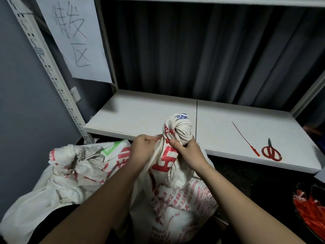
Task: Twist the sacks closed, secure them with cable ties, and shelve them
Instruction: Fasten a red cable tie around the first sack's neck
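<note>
Place: a storeroom or dispatch area.
Racking: a slotted metal upright (52, 74) and white shelf (140, 113) stood beyond the hands.
Sign: handwritten paper (73, 39) hung above-left.
Stock: printed woven sacks (175, 199) sat below.

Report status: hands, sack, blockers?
Both hands, left and right, gripping sack at its twisted neck. No tie on yet; cable tie lies on shelf. Nothing blocking.

Two bare forearms, no sleeves visible

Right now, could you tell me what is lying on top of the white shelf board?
On the shelf board lie one red cable tie and red-handled scissors, both at its right end. The twisted sack and both hands hide a stretch of its front edge.
</note>
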